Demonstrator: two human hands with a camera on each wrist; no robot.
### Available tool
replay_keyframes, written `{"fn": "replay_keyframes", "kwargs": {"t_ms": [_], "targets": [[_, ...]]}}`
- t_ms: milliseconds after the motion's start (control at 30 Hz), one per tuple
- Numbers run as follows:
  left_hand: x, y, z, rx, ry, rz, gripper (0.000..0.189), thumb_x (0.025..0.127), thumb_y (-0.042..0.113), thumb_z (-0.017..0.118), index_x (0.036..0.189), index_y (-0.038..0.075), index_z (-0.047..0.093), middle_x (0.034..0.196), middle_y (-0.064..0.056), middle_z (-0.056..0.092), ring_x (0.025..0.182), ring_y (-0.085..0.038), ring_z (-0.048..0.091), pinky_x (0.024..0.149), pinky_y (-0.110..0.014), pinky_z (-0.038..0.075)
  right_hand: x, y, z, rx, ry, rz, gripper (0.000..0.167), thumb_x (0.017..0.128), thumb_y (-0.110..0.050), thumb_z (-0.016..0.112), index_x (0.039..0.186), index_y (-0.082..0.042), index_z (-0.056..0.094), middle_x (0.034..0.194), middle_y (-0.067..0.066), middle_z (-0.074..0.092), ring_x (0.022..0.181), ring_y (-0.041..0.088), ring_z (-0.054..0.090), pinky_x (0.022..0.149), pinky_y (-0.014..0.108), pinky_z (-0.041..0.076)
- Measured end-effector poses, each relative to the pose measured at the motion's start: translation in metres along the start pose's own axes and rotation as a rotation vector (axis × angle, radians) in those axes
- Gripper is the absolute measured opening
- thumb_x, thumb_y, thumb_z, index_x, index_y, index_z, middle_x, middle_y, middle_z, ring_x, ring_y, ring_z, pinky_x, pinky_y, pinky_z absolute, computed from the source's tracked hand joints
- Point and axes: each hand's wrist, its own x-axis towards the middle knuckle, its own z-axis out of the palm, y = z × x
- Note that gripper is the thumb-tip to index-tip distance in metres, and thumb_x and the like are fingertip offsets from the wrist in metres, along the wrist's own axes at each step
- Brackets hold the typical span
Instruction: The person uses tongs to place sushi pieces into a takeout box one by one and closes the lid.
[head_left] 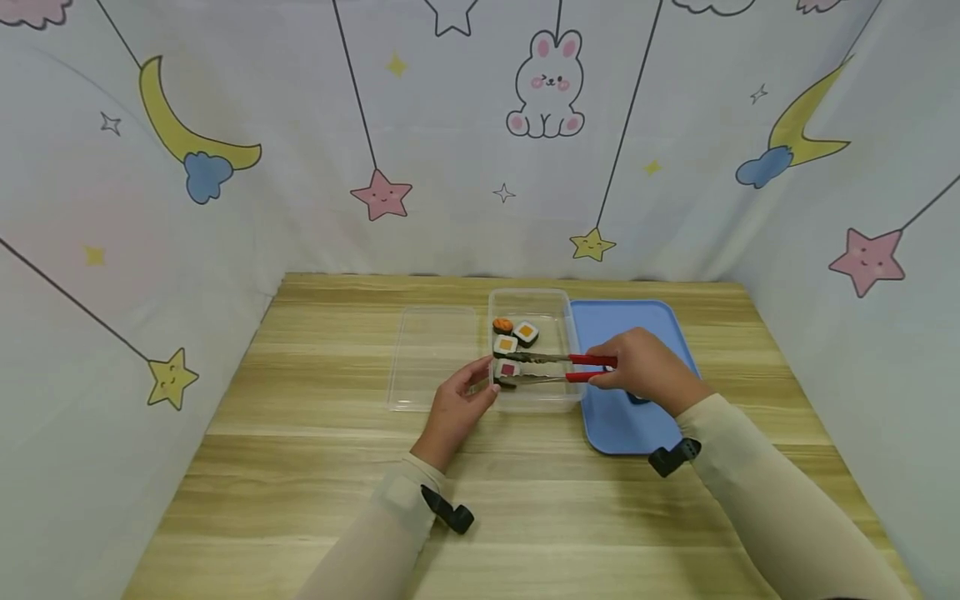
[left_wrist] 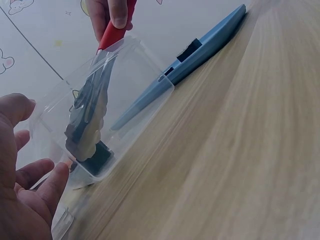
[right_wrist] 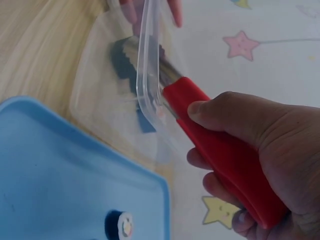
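My right hand (head_left: 651, 367) holds red-handled tongs (right_wrist: 220, 150) by their grips. The metal arms reach into a clear plastic box (head_left: 536, 403), their ends on either side of a toy sushi roll with a red centre (head_left: 508, 369); whether they squeeze it I cannot tell. Behind it in the box are two rolls with orange centres, one against the left wall (head_left: 506, 345) and one farther back (head_left: 527, 333), plus an orange-topped piece (head_left: 502, 326). My left hand (head_left: 457, 410) touches the box's left wall with its fingers spread apart.
A blue tray (head_left: 626, 437) lies right of the box, partly under my right hand. On it sits a sushi roll (right_wrist: 126, 225). A clear lid (head_left: 420, 358) lies flat left of the box. A patterned curtain (head_left: 465, 233) hangs around the wooden table (head_left: 525, 500).
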Motion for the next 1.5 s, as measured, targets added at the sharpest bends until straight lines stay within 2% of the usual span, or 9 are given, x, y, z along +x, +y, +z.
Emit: {"fn": "replay_keyframes", "kwargs": {"t_ms": [267,467,633,733,967,1133,1300,1500], "targets": [[-0.001,0.000,0.001,-0.004,-0.002,0.000,0.051,0.097,0.010,0.075,0.145,0.005,0.060,0.144,-0.016,0.061,0.133,-0.032,0.058,0.102,-0.039,0.056,-0.008,0.006,-0.005,0.025,0.055,0.025,0.040,0.082,-0.027,0.089,0.116,-0.007,0.080,0.101,0.008,0.079,0.082,0.019,0.064,0.062,0.030,0.054],[-0.002,0.000,0.001,0.020,-0.002,0.004,0.051,0.097,0.011,0.075,0.145,0.006,0.060,0.144,-0.013,0.062,0.131,-0.029,0.060,0.101,-0.037,0.057,-0.025,0.022,-0.018,0.050,0.140,0.061,0.048,0.084,-0.028,0.089,0.126,-0.008,0.076,0.104,0.008,0.077,0.087,0.024,0.062,0.064,0.032,0.055],[-0.003,-0.001,0.001,0.032,0.000,-0.009,0.051,0.097,0.012,0.075,0.146,0.007,0.060,0.144,-0.012,0.061,0.132,-0.027,0.059,0.101,-0.037,0.056,-0.045,0.043,-0.031,0.111,0.260,0.143,0.052,0.087,-0.031,0.087,0.131,-0.007,0.073,0.108,0.017,0.074,0.089,0.030,0.061,0.064,0.033,0.055],[-0.003,-0.001,0.000,0.029,-0.001,-0.010,0.050,0.098,0.013,0.074,0.146,0.006,0.060,0.144,-0.013,0.061,0.132,-0.027,0.059,0.101,-0.037,0.056,-0.058,0.057,-0.037,0.128,0.291,0.210,0.057,0.088,-0.038,0.085,0.133,-0.005,0.071,0.111,0.020,0.073,0.092,0.032,0.061,0.065,0.032,0.055],[-0.002,0.000,0.000,0.020,0.003,0.002,0.050,0.097,0.012,0.075,0.145,0.007,0.061,0.143,-0.013,0.062,0.132,-0.029,0.059,0.101,-0.036,0.056,-0.085,0.087,-0.034,0.092,0.263,0.305,0.069,0.086,-0.048,0.084,0.134,-0.001,0.069,0.106,0.023,0.072,0.091,0.033,0.059,0.063,0.032,0.052],[-0.002,0.002,0.000,0.022,0.002,-0.004,0.050,0.097,0.012,0.074,0.145,0.006,0.061,0.142,-0.014,0.063,0.132,-0.030,0.059,0.102,-0.037,0.056,-0.100,0.101,-0.029,0.047,0.227,0.314,0.063,0.085,-0.042,0.087,0.129,0.001,0.072,0.101,0.021,0.074,0.087,0.032,0.059,0.061,0.031,0.051],[-0.003,0.003,0.000,0.017,0.003,-0.010,0.051,0.097,0.012,0.074,0.145,0.005,0.060,0.140,-0.017,0.063,0.133,-0.031,0.058,0.103,-0.039,0.055,-0.106,0.105,-0.027,0.030,0.198,0.310,0.052,0.084,-0.032,0.089,0.122,0.000,0.076,0.095,0.017,0.075,0.085,0.030,0.060,0.062,0.032,0.051],[-0.002,0.000,0.000,0.005,0.005,-0.015,0.052,0.097,0.012,0.075,0.146,0.007,0.060,0.139,-0.016,0.064,0.134,-0.031,0.058,0.104,-0.041,0.055,-0.106,0.105,-0.030,0.024,0.145,0.328,0.053,0.083,-0.034,0.088,0.122,0.000,0.076,0.096,0.016,0.075,0.085,0.031,0.059,0.061,0.031,0.051]]}}
